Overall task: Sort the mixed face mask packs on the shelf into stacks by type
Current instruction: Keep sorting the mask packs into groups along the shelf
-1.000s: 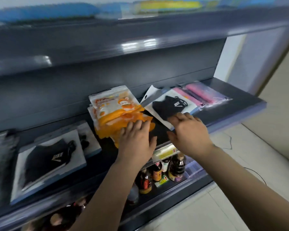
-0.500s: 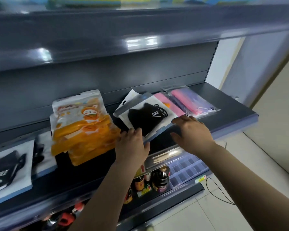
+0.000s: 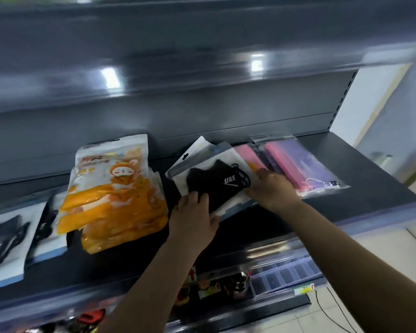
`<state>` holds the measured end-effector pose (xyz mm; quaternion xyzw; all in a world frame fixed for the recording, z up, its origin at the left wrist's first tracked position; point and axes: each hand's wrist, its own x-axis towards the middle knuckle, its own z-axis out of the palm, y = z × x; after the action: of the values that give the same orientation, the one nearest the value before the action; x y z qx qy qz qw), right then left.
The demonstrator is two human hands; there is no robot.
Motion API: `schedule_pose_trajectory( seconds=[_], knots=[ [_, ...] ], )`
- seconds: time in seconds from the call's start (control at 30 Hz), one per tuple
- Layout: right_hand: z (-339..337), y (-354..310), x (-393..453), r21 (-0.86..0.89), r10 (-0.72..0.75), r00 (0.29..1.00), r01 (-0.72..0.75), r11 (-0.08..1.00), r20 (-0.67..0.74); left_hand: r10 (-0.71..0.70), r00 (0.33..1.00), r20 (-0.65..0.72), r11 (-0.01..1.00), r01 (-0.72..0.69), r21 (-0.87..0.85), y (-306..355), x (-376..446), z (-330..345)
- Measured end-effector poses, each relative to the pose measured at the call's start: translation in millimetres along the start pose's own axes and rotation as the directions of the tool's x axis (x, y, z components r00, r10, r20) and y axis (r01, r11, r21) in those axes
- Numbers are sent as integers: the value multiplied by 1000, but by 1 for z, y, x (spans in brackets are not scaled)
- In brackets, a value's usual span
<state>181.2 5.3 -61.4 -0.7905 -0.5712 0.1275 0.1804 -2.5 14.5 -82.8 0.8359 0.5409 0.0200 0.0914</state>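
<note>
Face mask packs lie along the dark grey metal shelf (image 3: pixel 360 169): the clear-fronted white pack holding a black mask (image 3: pixel 214 181) sits mid-shelf, overlapping clear pink-and-purple packs (image 3: pixel 298 164) toward the right end. Left hand (image 3: pixel 192 219) grips its near edge; right hand (image 3: pixel 271 188) pinches its right side. An orange cartoon-printed stack (image 3: pixel 113 195) lies leftward.

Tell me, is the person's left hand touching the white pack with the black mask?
Touching. The head view shows the left hand with its fingertips lying on the lower edge of the white pack with the black mask, with no gap between them.
</note>
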Motion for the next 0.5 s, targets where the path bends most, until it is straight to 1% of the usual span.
schedule_pose_trajectory(
  seconds=[0.03,0.1,0.17,0.23,0.33,0.37,0.4,0.47,0.5],
  knots=[
    [1,2,6,51,3,1000,-1,999,-25,-10,1000,6,1000,10,-17,1,1,2],
    [-1,5,16,236,17,998,-4,972,-54,-42,999,8,997,42,-59,5,3,4],
    [-6,9,27,398,5,1000,-8,917,8,-76,997,2,994,76,-85,10,4,7],
    [-10,15,33,494,-41,995,-10,869,93,-104,995,2,989,103,-110,18,6,6],
    [-16,30,43,592,-134,985,42,805,111,-146,989,-32,979,140,-150,29,12,3],
    [-19,36,45,644,-155,982,52,763,105,-172,984,-51,970,160,-181,31,15,3],
    [-24,43,46,718,-167,982,50,694,93,-203,976,-74,956,181,-233,32,19,4],
    [-34,58,48,860,-159,985,26,510,65,-273,953,-131,913,214,-348,34,26,7],
    [-40,66,48,901,-147,988,19,432,50,-314,939,-143,894,242,-378,35,29,9]
  ],
)
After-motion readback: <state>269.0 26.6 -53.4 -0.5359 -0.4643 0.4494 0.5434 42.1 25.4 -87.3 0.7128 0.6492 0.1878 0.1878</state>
